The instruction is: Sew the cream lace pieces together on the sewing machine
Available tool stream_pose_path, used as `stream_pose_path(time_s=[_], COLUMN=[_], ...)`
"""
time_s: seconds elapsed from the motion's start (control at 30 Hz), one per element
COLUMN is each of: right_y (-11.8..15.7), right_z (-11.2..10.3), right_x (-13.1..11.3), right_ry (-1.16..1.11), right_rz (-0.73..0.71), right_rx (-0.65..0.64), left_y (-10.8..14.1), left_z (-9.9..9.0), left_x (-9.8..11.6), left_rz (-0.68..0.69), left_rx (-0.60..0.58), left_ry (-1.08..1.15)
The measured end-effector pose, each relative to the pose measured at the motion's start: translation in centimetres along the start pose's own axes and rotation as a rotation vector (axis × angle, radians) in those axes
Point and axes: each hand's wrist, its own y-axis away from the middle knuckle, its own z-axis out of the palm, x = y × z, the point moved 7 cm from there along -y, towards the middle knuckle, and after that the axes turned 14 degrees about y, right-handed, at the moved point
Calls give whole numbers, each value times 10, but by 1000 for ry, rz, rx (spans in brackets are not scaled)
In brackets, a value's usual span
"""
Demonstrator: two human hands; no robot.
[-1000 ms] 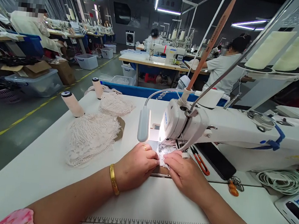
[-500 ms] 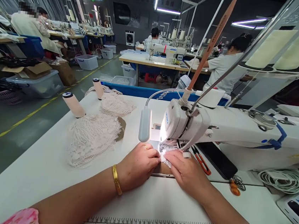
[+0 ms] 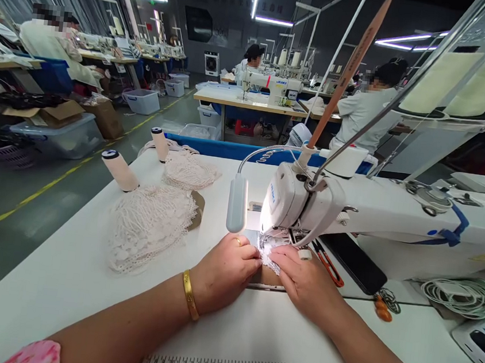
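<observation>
A small piece of white lace (image 3: 269, 262) lies under the lit needle area of a white sewing machine (image 3: 286, 200). My left hand (image 3: 231, 270), with a ring and a gold bangle, is closed at the lace's left edge, its fingertips pinching it. From the right, my right hand (image 3: 302, 274) rests on the lace with its fingers together, pressing it flat near the presser foot. The needle itself is too small to make out. Left of the machine, a pile of cream lace pieces (image 3: 149, 226) lies on the white table (image 3: 145, 321).
Two thread cones (image 3: 119, 170) stand left, near a second lace pile (image 3: 189, 170). A lamp (image 3: 237, 204) hangs by the machine head. Right of my hands lie red-handled snips (image 3: 329, 264), a black phone (image 3: 353, 262) and coiled cable (image 3: 462, 296). People sit at machines beyond.
The view has shifted slightly, moving the machine and both hands a little right and down in the frame. A person's head in the background has turned. My hands keep nearly the same pose.
</observation>
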Motion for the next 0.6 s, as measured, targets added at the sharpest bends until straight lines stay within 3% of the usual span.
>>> stream_pose_path(time_s=[0.6], right_y=[-5], right_z=[-6], right_x=[-8], right_ry=[-93], right_rz=[-13], right_rx=[66], left_y=[-4], left_z=[1], left_x=[-19], left_rz=[-81], left_rx=[-31], left_ry=[-19])
